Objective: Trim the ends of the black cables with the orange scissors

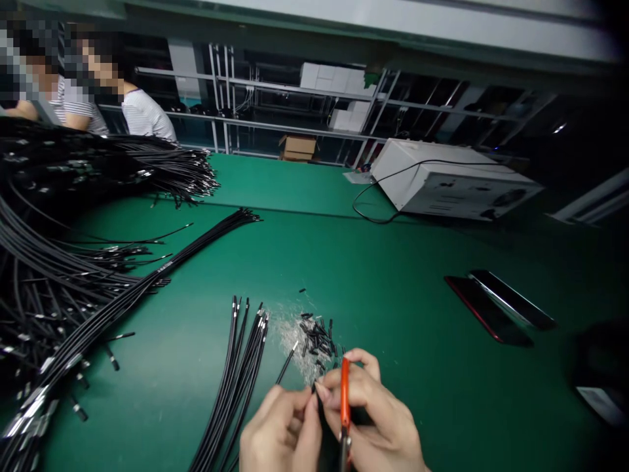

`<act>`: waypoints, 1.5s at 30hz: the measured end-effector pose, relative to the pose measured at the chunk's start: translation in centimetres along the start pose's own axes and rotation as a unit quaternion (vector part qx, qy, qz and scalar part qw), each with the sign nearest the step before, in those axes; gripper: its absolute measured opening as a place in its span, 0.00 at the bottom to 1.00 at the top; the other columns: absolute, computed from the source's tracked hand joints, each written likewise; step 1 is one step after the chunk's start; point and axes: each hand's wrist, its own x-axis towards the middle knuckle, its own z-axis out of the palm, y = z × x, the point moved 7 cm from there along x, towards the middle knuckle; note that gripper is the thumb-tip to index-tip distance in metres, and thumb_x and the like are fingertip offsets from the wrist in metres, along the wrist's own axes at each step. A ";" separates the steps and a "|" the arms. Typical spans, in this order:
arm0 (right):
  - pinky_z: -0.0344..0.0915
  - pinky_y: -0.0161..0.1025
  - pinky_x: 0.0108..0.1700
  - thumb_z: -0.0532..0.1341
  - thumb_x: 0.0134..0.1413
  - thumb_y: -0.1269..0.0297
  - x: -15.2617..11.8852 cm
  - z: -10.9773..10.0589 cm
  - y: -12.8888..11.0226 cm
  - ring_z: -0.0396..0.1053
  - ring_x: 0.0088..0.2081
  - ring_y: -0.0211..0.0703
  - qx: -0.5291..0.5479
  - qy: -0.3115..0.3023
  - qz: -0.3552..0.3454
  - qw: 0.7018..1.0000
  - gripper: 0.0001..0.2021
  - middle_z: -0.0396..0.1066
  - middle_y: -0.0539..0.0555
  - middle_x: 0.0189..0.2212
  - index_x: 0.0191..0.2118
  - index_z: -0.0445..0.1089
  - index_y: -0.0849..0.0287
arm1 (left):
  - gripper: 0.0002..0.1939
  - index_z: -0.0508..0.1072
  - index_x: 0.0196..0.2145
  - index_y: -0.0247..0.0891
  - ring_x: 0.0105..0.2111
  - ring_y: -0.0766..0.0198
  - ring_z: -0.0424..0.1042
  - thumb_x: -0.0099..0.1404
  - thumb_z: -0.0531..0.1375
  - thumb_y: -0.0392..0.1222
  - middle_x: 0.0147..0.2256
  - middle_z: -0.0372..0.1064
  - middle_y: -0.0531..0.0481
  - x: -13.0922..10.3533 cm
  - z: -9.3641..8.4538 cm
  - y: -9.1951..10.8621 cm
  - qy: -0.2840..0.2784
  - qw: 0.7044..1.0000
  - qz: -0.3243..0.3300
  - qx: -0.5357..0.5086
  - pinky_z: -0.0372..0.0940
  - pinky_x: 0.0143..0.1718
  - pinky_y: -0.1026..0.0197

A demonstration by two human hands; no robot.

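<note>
My left hand (281,429) is closed, its thumb and fingers pinching a thin black cable (314,389) near its end. Against it, the thumb and forefinger of my right hand (381,413) meet the same cable end. Orange-handled pliers (345,393) rest in my right hand, metal part pointing down towards the picture's lower edge. Just beyond my fingers lies a small pile of short black tubes (318,337) among clear plastic scraps (289,331). One cable with a silver tip (288,360) reaches up beside my left hand. Further left is a loose bunch of black cables (240,380).
A long cable bundle (162,269) and large heaps of black cables (59,170) fill the left of the green table (393,288). Two phone-like dark slabs (491,308) lie at right. A white box-shaped machine (452,183) with a cord stands behind. Two people (145,115) are at far left.
</note>
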 end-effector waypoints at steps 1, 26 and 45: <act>0.57 0.46 0.47 0.57 0.51 0.76 0.2 -0.3 0.6 0.67 0.29 0.37 0.016 0.001 0.034 0.999 0.08 0.68 0.47 0.27 0.30 0.60 0.55 | 0.12 0.75 0.23 0.35 0.13 0.70 0.63 0.55 0.60 0.47 0.17 0.64 0.51 0.3 0.1 -0.7 -0.025 0.996 -0.072 -0.047 0.56 0.13 0.69; 0.52 0.41 0.37 0.49 0.60 0.52 1.2 0.1 2.8 0.62 0.21 0.35 -0.345 -0.248 -0.044 0.904 0.18 0.63 0.47 0.21 0.25 0.61 0.59 | 0.24 0.72 0.29 0.27 0.12 0.71 0.66 0.42 0.69 0.52 0.17 0.69 0.52 1.6 0.7 -2.5 -0.102 0.914 -0.305 -0.248 0.60 0.11 0.71; 0.51 0.40 0.36 0.47 0.62 0.55 1.3 -0.3 2.6 0.59 0.18 0.35 -0.359 -0.241 -0.068 0.899 0.19 0.64 0.48 0.19 0.24 0.61 0.58 | 0.17 0.71 0.30 0.29 0.14 0.72 0.66 0.49 0.67 0.46 0.16 0.66 0.55 1.4 0.7 -2.3 -0.125 0.922 -0.291 -0.222 0.60 0.15 0.72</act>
